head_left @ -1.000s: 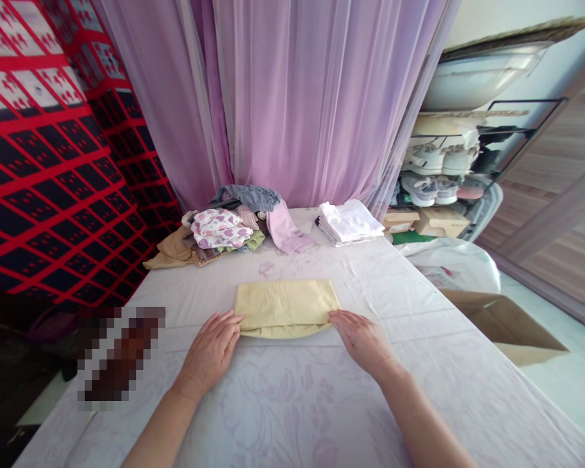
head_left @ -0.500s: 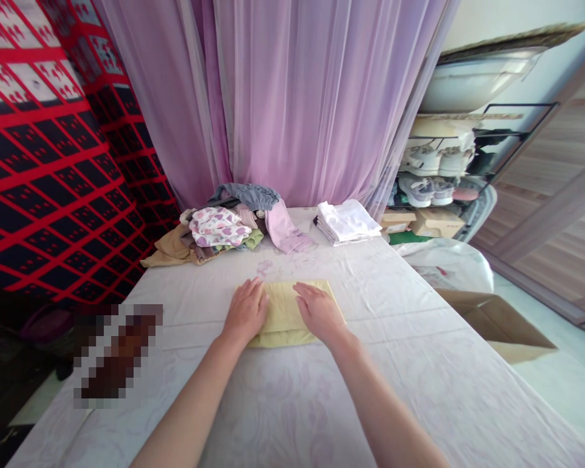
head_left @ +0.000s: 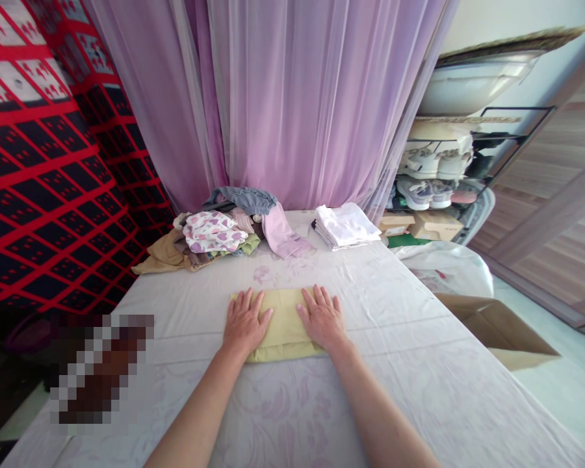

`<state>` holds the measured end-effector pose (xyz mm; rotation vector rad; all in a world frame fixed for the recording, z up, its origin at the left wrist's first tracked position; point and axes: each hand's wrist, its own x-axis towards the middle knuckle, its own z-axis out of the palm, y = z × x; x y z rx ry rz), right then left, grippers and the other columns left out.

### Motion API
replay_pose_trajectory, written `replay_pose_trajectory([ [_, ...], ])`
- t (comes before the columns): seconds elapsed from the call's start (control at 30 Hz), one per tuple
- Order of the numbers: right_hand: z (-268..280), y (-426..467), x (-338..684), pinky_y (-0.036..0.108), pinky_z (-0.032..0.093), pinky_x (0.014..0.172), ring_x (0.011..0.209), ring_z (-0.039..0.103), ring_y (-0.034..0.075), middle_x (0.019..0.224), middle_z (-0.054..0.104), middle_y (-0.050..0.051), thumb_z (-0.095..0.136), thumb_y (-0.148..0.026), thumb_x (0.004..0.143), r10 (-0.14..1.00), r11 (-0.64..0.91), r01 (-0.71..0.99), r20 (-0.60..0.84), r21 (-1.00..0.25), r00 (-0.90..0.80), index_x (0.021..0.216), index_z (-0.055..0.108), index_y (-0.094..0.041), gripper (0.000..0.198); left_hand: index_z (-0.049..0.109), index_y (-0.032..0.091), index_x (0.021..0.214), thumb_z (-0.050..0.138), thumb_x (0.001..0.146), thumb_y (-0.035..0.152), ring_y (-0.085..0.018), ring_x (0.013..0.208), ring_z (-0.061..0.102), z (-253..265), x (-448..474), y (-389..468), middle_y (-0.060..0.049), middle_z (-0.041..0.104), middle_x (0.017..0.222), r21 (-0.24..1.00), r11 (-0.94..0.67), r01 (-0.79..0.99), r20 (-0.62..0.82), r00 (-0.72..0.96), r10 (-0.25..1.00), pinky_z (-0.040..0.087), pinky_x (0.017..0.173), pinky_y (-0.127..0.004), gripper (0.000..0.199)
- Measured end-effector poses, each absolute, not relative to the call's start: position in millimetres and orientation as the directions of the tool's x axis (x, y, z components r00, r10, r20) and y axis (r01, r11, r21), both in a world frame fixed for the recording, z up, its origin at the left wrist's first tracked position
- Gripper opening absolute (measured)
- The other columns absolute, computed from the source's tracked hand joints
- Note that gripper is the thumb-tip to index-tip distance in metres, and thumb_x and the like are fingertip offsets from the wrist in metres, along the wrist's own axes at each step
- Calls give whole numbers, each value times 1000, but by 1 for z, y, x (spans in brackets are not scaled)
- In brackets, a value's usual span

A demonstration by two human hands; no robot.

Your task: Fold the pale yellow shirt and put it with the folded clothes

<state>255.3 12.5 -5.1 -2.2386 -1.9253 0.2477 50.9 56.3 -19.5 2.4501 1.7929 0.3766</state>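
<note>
A folded yellow cloth [head_left: 283,328] lies flat on the table, which has a white floral cover [head_left: 283,409]. My left hand [head_left: 246,324] rests palm down on the cloth's left part, fingers spread. On its right part lies my right hand [head_left: 323,318], also flat with the fingers apart. Neither hand grips anything. The cloth's left and right edges are partly hidden under my hands, so I cannot tell what kind of garment it is.
At the back left sits a heap of loose clothes [head_left: 214,232], with a pink garment [head_left: 283,234] at its right side. A stack of folded white clothes [head_left: 347,225] is at the back right. An open cardboard box [head_left: 497,325] stands beyond the right edge.
Both hands have flattened and spread their fingers on the yellow cloth; before, the fingers were closer together. The view has shifted slightly.
</note>
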Motion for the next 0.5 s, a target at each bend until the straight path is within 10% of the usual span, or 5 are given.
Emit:
replay_pose_trajectory([
  [0.5, -7, 5, 256, 58, 19, 112, 144, 25, 33, 156, 30, 18, 30, -51, 98, 959, -279, 941, -19, -192, 281, 148, 40, -20, 60, 37, 20, 148, 38, 92, 59, -34, 145, 24, -20, 40, 57, -15, 33, 156, 211, -227, 951, 87, 213, 973, 20, 117, -52, 68],
])
